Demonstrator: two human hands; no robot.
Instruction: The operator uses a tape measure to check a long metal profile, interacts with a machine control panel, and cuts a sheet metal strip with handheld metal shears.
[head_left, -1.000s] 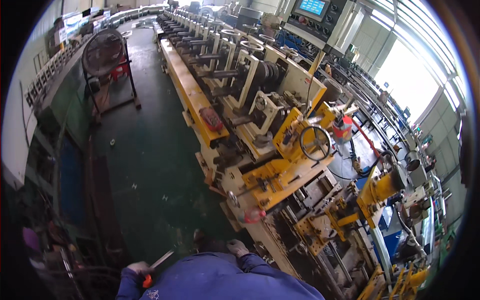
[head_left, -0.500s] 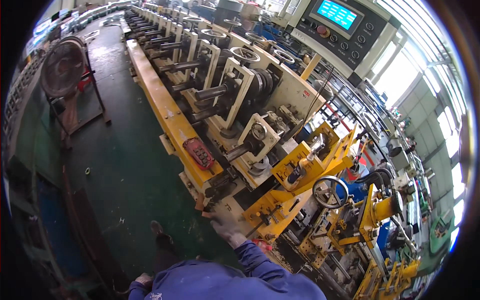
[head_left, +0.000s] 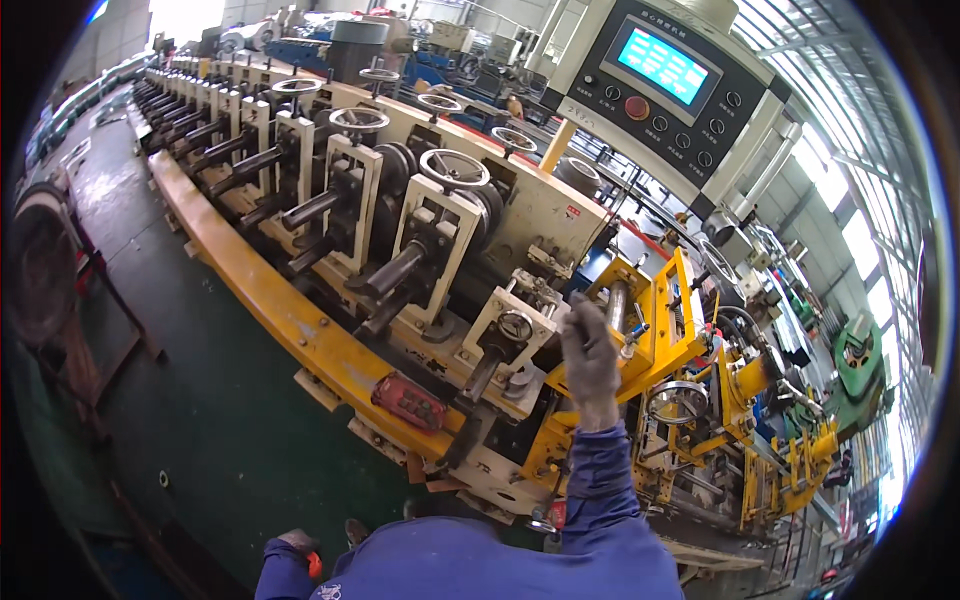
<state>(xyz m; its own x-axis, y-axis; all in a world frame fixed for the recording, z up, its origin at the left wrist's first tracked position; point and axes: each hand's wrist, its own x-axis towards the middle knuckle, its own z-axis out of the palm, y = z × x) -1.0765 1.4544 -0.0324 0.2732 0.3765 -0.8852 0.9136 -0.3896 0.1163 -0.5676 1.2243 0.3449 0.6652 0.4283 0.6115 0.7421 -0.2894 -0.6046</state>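
Observation:
My right hand (head_left: 590,365), in a grey glove, is raised in front of the yellow machine frame (head_left: 675,350). Its fingers are curled together, and whatever they may hold is hidden. Just left of it stands a small cream roller stand (head_left: 508,328) with a handwheel. My left hand (head_left: 298,543), also gloved, is low at the lower left beside my body. Its fingers are closed around a small orange-red object (head_left: 315,565), mostly covered. A red control box with buttons (head_left: 408,401) lies on the yellow beam (head_left: 290,325), left of my right forearm.
Roller stands with handwheels (head_left: 455,170) line the long machine to the far left. A control panel (head_left: 660,95) with a lit screen and red knob hangs above. A round fan-like unit on a stand (head_left: 45,265) is at the left. Green floor (head_left: 240,440) lies beside the beam.
My right hand has risen from low beside the beam's end to the yellow frame. The view has turned, shifting the machine left. An orange-red object now shows at my left hand.

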